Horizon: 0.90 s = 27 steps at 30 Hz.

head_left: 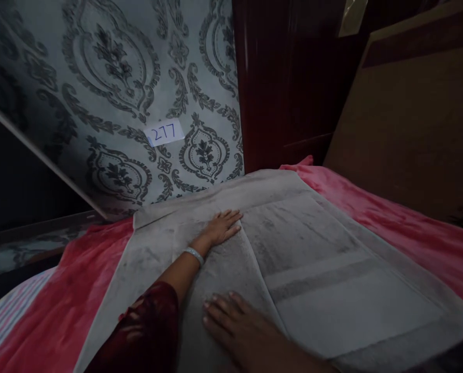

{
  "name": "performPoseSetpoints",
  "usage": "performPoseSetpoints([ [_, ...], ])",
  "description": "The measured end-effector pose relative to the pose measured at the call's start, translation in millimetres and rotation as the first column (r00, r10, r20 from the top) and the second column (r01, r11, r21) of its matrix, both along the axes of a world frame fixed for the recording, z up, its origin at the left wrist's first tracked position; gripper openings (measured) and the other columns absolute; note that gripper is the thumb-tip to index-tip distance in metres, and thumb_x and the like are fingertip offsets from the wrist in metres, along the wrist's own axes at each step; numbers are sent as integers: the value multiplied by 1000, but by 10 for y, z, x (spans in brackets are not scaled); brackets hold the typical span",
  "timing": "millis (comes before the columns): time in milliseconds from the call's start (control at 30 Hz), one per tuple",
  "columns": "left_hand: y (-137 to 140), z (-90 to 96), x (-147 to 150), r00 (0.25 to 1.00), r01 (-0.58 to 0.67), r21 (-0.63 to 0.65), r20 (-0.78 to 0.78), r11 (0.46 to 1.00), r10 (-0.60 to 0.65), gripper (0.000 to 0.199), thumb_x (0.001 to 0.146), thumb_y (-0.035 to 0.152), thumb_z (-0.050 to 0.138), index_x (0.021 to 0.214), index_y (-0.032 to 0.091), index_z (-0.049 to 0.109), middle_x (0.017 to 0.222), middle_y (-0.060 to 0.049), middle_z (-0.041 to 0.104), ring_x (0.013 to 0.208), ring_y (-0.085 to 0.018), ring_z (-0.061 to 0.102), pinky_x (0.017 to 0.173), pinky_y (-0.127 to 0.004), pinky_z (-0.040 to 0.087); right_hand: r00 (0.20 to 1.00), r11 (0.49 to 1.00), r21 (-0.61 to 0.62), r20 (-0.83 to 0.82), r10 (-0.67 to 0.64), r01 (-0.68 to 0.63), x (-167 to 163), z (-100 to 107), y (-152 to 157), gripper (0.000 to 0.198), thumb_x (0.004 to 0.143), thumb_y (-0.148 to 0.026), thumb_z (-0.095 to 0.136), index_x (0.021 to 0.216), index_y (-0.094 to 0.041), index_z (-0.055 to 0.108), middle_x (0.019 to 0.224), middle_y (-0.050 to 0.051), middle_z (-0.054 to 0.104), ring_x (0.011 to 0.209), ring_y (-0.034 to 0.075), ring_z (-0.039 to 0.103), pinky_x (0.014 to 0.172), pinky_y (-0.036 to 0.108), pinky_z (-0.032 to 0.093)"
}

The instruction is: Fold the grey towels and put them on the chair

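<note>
A grey plush cloth (317,233) is spread out before me, with creases and a raised edge running down its middle. My left hand (221,228) lies flat on its far part beside that edge, fingers stretched out. A pale bracelet (194,255) circles the left wrist. Nearer to me, my right hand (247,326) rests palm down on or just over the cloth, its fingers extended and a little blurred. Neither hand holds anything. Beneath the grey cloth, a red-pink blanket (390,207) shows on both sides.
Behind the cloth rises a patterned wall (177,52) bearing a paper label (165,132) marked 277. A dark red glossy panel (281,77) and a large brown board (418,129) stand at the right. Striped fabric (19,311) shows at the lower left.
</note>
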<state>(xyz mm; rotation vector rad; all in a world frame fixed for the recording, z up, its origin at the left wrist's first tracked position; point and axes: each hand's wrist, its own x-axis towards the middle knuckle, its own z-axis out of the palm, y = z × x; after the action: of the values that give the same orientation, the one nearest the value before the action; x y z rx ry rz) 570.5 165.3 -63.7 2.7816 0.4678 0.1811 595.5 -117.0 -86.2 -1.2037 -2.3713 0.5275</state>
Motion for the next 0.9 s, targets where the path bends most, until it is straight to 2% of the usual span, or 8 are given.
performPoseSetpoints([
  [133,-14,17,-10,999,-11,18,-44,1000,12,58,100,55,35,154,35,37,163,-4,35,153,-27,26,123,-53,16,998,997,45,4,62,-62,-65,-5,-114,58,107,-32,38,162,-25,20,163,5,27,153,24,16,126,50,18],
  [333,-163,149,67,992,-66,146,-98,987,81,60,98,45,44,155,28,37,166,-8,27,153,-32,22,123,-60,10,983,984,-130,-153,103,-123,6,329,-440,63,102,-42,53,159,-28,31,160,5,37,154,23,14,126,50,9],
  [433,-369,308,-138,992,-101,144,-59,984,110,62,99,47,44,156,26,35,167,-9,22,155,-33,17,123,-62,8,967,971,-207,-243,71,-123,121,485,-437,44,103,-39,50,144,-25,56,143,6,59,140,22,46,119,41,30],
  [533,-584,461,-564,996,-59,78,-59,995,64,61,101,51,36,158,29,30,167,-7,26,154,-29,21,124,-56,14,960,984,-142,-240,-143,111,216,583,-214,39,104,-34,43,134,-20,64,125,10,70,115,20,64,103,35,47],
  [600,-675,514,-856,995,-56,50,-80,997,60,60,101,52,34,158,31,31,165,-7,29,153,-27,24,123,-54,16,957,971,1,-166,-237,240,233,600,12,41,102,-33,46,137,-17,61,133,13,64,128,23,56,110,40,41],
  [700,-713,468,-1128,987,-114,65,-108,991,121,56,102,48,31,157,33,33,165,-5,31,153,-27,24,122,-58,16,977,968,140,7,-211,208,183,523,317,51,100,-39,53,146,-18,53,153,14,46,149,28,28,122,52,21],
  [767,-703,357,-1184,977,-171,117,-107,978,183,55,102,44,32,156,32,35,165,-6,31,154,-30,22,121,-62,13,975,975,139,115,-192,176,125,413,421,59,98,-47,56,151,-22,46,161,13,34,153,31,16,122,60,12],
  [900,-689,113,-1184,969,-214,187,-82,959,233,53,102,41,32,154,33,38,164,-6,32,154,-31,19,121,-65,10,958,973,86,176,-225,212,36,223,333,62,98,-52,55,154,-29,40,165,11,25,154,33,10,120,65,3],
])
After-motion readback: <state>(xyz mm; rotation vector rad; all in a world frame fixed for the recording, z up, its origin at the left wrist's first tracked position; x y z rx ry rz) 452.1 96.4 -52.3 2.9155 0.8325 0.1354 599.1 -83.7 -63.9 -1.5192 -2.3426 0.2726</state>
